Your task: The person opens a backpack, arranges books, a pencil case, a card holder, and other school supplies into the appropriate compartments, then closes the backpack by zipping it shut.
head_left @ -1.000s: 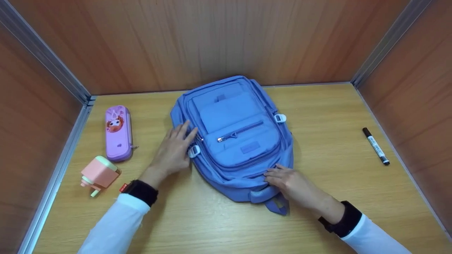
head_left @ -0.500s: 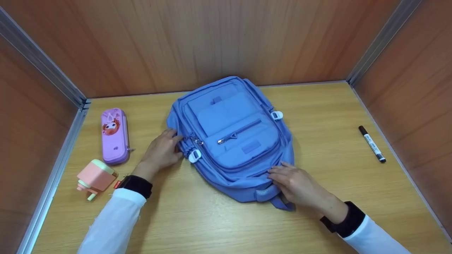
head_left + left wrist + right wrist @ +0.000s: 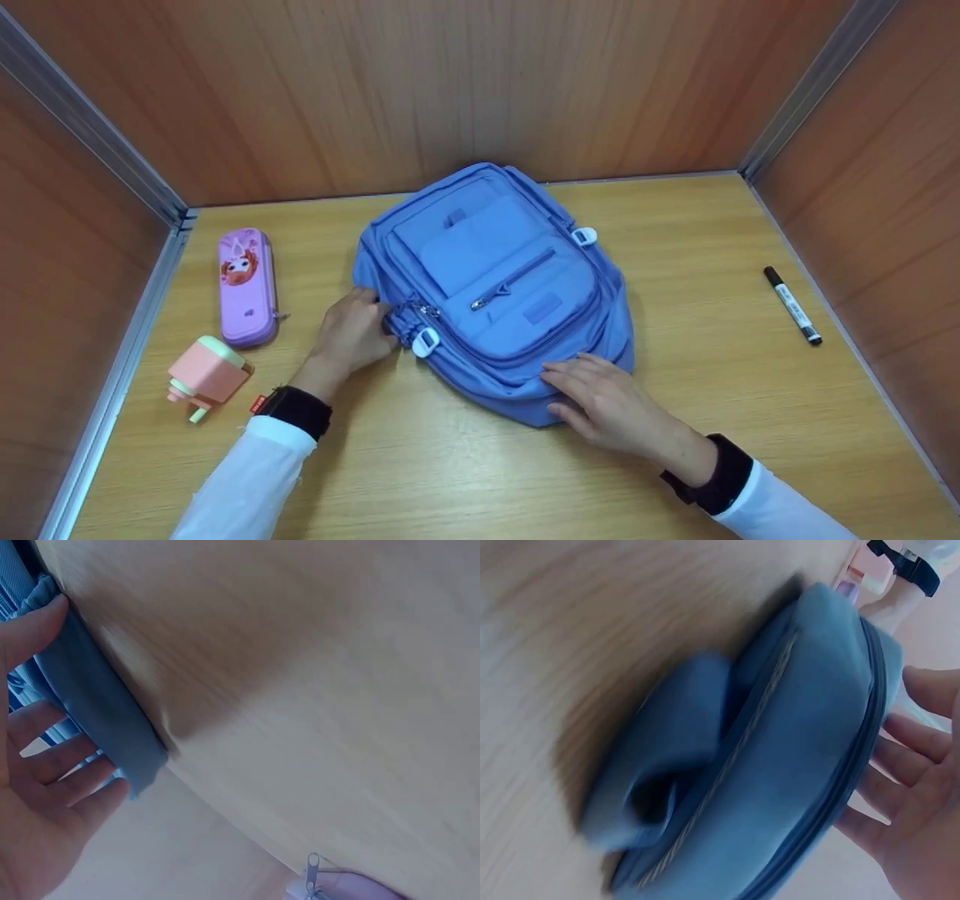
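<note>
A blue backpack (image 3: 487, 262) lies front side up in the middle of the table, turned at a slant. My left hand (image 3: 352, 334) grips its left side beside a white buckle (image 3: 425, 342). In the left wrist view the thumb of the left hand (image 3: 45, 787) lies on the side pocket's edge, and the fingertips pass behind the blue fabric. My right hand (image 3: 611, 401) rests on the near end of the backpack, fingers loosely extended. From the right wrist, the right hand (image 3: 922, 780) touches the fabric near a zipper, and a loop of strap (image 3: 667, 742) hangs below.
On the left lie a purple pencil case (image 3: 247, 289) and a pink and pale green device with a crank (image 3: 210, 367), perhaps a pencil sharpener. A black-capped marker (image 3: 793, 305) is at the right. Wooden panels (image 3: 480, 90) wall the table on three sides.
The backpack has turned slightly counter-clockwise as seen from above. My left hand went from the front edge to the side pocket. My right hand shifted left along the near end.
</note>
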Motion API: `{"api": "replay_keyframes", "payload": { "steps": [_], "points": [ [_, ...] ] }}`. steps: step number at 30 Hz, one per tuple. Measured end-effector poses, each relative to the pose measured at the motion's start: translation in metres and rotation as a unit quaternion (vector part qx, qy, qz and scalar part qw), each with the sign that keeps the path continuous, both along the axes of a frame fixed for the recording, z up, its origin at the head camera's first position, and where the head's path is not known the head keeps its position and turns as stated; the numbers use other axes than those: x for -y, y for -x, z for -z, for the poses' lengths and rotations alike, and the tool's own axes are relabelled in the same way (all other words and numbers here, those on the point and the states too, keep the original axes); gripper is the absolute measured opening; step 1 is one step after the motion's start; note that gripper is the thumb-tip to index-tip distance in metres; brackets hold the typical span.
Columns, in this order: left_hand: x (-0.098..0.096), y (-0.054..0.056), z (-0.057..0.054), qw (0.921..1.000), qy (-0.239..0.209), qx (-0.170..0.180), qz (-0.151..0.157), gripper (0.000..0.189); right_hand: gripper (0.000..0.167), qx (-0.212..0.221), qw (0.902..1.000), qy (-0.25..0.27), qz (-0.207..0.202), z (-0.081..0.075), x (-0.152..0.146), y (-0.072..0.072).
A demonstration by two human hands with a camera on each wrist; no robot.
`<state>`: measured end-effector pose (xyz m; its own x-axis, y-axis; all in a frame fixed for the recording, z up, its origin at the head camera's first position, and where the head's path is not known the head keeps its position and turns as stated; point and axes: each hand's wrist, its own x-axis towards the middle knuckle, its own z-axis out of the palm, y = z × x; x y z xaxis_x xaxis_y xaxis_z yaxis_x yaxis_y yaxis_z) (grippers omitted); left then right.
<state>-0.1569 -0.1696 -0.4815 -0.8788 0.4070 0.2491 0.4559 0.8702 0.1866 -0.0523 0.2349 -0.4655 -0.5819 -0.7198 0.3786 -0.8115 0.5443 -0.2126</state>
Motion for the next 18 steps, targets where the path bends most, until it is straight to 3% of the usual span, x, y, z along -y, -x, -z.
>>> {"api": "replay_keyframes", "payload": {
  "steps": [6, 9, 13, 18],
  "points": [
    [-0.009, -0.011, 0.002, 0.9989, 0.027, -0.038, -0.010, 0.025, 0.049, -0.016, 0.9988, -0.045, -0.001, 0.004, 0.016, -0.004],
    [-0.014, -0.018, 0.002, 0.9977, 0.038, -0.056, -0.012, 0.033, 0.048, -0.030, 0.9982, -0.051, -0.010, 0.008, 0.023, -0.003],
    [-0.018, -0.026, 0.002, 0.9962, 0.056, -0.066, -0.011, 0.046, 0.035, -0.059, 0.9977, -0.027, -0.017, 0.013, 0.026, 0.002],
    [-0.021, -0.033, 0.004, 0.9964, 0.049, -0.068, 0.014, 0.042, 0.020, -0.056, 0.9982, -0.011, -0.018, 0.013, 0.015, 0.009]
  ]
}}
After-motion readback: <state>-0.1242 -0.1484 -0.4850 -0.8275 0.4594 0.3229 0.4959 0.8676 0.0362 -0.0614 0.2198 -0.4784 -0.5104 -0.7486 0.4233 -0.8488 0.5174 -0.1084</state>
